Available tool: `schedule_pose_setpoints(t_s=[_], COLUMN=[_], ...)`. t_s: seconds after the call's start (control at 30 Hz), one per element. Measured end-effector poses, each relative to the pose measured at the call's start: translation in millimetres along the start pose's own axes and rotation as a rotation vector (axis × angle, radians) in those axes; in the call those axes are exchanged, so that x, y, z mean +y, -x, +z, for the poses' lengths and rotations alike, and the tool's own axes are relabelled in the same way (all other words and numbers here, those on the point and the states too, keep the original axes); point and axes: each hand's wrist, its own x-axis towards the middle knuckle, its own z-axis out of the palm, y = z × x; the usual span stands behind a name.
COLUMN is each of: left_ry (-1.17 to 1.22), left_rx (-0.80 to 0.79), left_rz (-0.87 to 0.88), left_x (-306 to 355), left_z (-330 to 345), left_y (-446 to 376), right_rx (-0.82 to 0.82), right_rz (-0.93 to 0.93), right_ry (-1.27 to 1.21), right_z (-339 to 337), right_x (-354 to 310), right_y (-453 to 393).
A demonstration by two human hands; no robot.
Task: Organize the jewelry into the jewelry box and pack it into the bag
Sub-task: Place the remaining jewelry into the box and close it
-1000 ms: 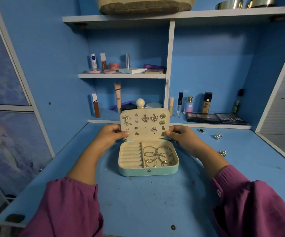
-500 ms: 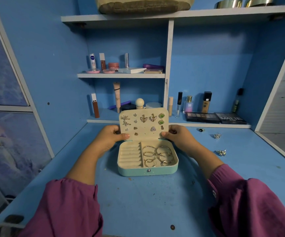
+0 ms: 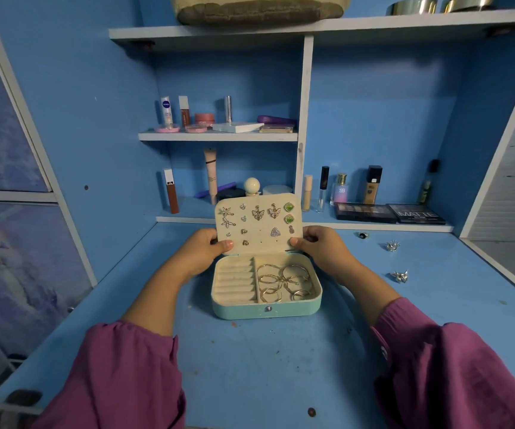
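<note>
A mint-green jewelry box [image 3: 267, 310] stands open on the blue desk [image 3: 265, 366]. Its cream lid [image 3: 259, 222] is upright and carries several earrings. Several gold hoops [image 3: 284, 281] lie in the right compartment; the ring slots [image 3: 234, 281] on the left hold nothing. My left hand [image 3: 202, 252] grips the lid's left edge, thumb on the inside face. My right hand [image 3: 322, 249] grips the lid's right edge the same way. A dark ring [image 3: 363, 235] and two silver earrings [image 3: 392, 245] [image 3: 400, 276] lie loose on the desk to the right. A khaki bag [image 3: 260, 9] sits on the top shelf.
Cosmetics stand on the shelves behind the box: tubes, bottles and two dark eyeshadow palettes [image 3: 389, 213] on the low ledge. Two metal bowls [image 3: 438, 3] rest on the top shelf at the right. A blue side panel rises at the desk's right.
Both hands have slid slightly down the lid's edges. The box and lid stand as before.
</note>
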Motion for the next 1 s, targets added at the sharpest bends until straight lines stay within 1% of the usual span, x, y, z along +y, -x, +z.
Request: schedule_pose_setpoints(t_s=[0.1, 0.3, 0.47, 0.63, 0.83, 1.0], left_ry=[0.008, 0.015, -0.019, -0.023, 0.055, 0.037], left_rx=[0.020, 0.052, 0.065, 0.072, 0.162, 0.159], left_rz=[-0.007, -0.083, -0.078, -0.094, -0.043, -0.065], left_x=[1.3, 1.3, 0.8, 0.9, 4.5, 1.1], left_z=[0.2, -7.3, -5.6, -3.3, 0.4, -1.1], left_y=[1.0, 2.9, 1.7, 1.3, 3.3, 0.9], right_rx=[-0.001, 0.035, 0.071, 0.086, 0.110, 0.109], right_rz=[-0.001, -0.008, -0.019, -0.030, -0.027, -0.001], right_ry=[0.014, -0.001, -0.010, 0.063, 0.093, 0.108], right_z=[0.1, -1.1, -4.0, -3.9, -3.4, -1.4], right_x=[-0.6, -0.2, 1.3, 1.9, 2.2, 2.6], right_y=[0.4, 0.3, 0.4, -0.2, 0.9, -0.9])
